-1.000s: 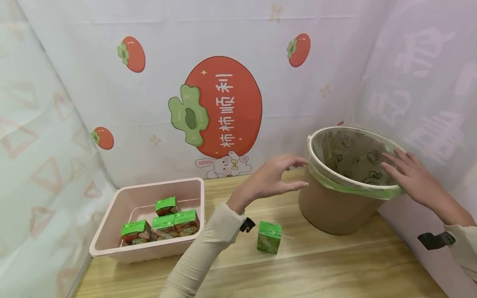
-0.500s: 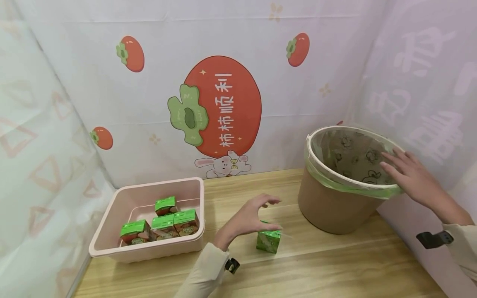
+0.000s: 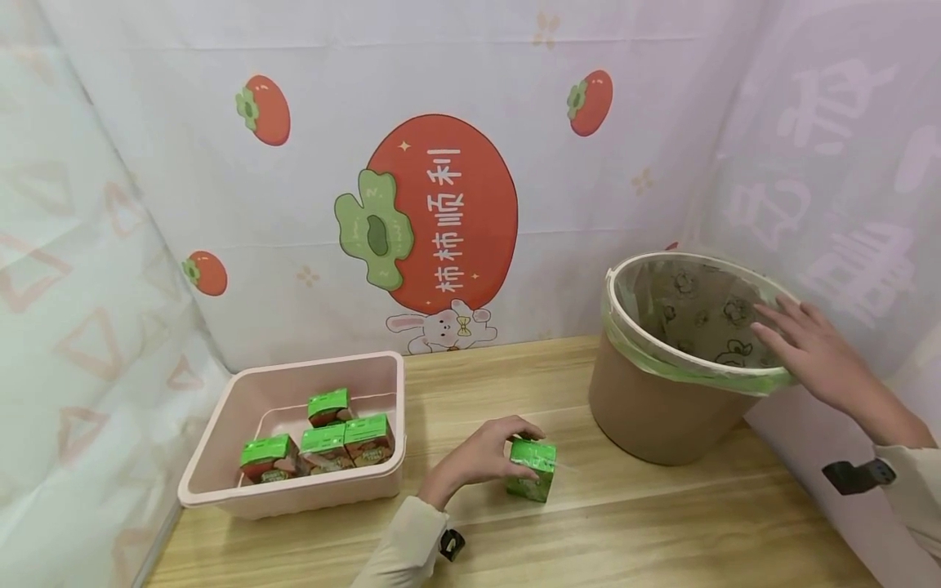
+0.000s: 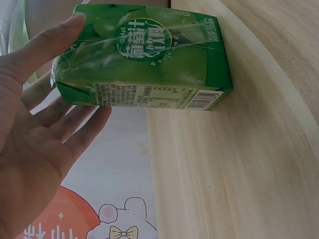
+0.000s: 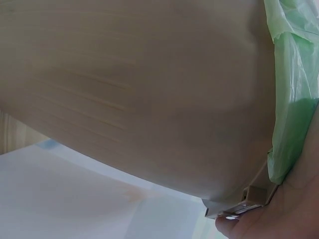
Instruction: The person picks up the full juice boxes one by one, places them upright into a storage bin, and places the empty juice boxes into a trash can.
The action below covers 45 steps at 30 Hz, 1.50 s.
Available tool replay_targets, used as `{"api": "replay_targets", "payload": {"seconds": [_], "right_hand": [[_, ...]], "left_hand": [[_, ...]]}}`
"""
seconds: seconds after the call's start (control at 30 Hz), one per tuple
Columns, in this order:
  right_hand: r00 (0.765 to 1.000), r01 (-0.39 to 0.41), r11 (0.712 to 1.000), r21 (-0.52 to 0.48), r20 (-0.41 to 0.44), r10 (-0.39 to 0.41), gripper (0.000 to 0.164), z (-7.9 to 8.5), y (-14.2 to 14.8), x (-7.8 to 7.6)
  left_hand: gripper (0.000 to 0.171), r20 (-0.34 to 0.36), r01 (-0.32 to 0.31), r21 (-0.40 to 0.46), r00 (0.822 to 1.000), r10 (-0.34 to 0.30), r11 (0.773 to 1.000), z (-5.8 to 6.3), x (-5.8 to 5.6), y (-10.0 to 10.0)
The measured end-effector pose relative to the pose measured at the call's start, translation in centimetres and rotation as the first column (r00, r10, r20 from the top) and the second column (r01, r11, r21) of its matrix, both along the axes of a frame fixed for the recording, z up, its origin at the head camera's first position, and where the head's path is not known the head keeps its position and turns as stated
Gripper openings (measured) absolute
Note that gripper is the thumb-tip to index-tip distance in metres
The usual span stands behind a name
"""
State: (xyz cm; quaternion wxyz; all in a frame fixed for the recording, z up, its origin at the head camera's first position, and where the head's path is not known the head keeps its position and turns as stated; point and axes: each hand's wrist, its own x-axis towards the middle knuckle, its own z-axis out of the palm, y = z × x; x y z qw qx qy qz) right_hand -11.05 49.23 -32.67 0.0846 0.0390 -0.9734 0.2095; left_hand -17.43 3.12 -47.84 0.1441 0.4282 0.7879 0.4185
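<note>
A green grape juice box (image 3: 532,471), wrapped in clear film, stands upright on the wooden table. My left hand (image 3: 485,453) grips its upper part, thumb on the near side and fingers reaching round the far side. In the left wrist view the thumb lies over a corner of the juice box (image 4: 144,55), with the fingers partly hidden behind it. On the right, my right hand (image 3: 816,351) rests at the rim of a brown bin (image 3: 654,408), its fingers extended over the edge. A green liner bag (image 5: 294,94) folds over that rim beside the hand.
A pale pink tub (image 3: 294,498) on the left holds several juice boxes (image 3: 323,449) with green tops and reddish-brown sides. The wooden table (image 3: 625,523) backs onto a white printed curtain (image 3: 470,73), with more curtain at both sides.
My left hand has come down from beside the bin, moving left and toward me to the juice box, and its fingers have closed round it. My right hand has stayed at the rim.
</note>
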Motion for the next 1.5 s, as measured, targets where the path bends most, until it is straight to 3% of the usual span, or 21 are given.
{"api": "replay_targets", "payload": {"seconds": [0.37,0.73,0.97,1.2,1.5], "right_hand": [[1.000,-0.004,1.000,-0.013,-0.006,0.004,0.063,-0.2,0.1,0.1],[1.000,-0.003,1.000,-0.009,-0.001,0.003,0.063,-0.1,0.1,0.0],[1.000,-0.006,1.000,-0.002,-0.007,0.006,0.063,-0.1,0.0,0.0],[1.000,-0.004,1.000,-0.011,-0.010,0.004,0.063,-0.2,0.2,0.0],[1.000,-0.003,1.000,-0.007,-0.007,0.003,0.063,-0.1,0.1,0.0]], "left_hand": [[0.039,-0.021,-0.015,0.000,1.000,0.015,1.000,0.4,-0.1,0.4],[0.040,-0.131,0.006,0.028,0.991,-0.002,1.000,3.8,-0.5,1.2],[0.039,-0.199,0.041,0.040,0.980,-0.032,0.998,6.8,-1.0,2.6],[0.040,-0.247,0.098,0.092,0.966,-0.072,0.991,11.3,-1.4,4.6],[0.037,-0.363,0.174,0.216,0.928,-0.086,0.961,16.2,-2.6,7.1]]}}
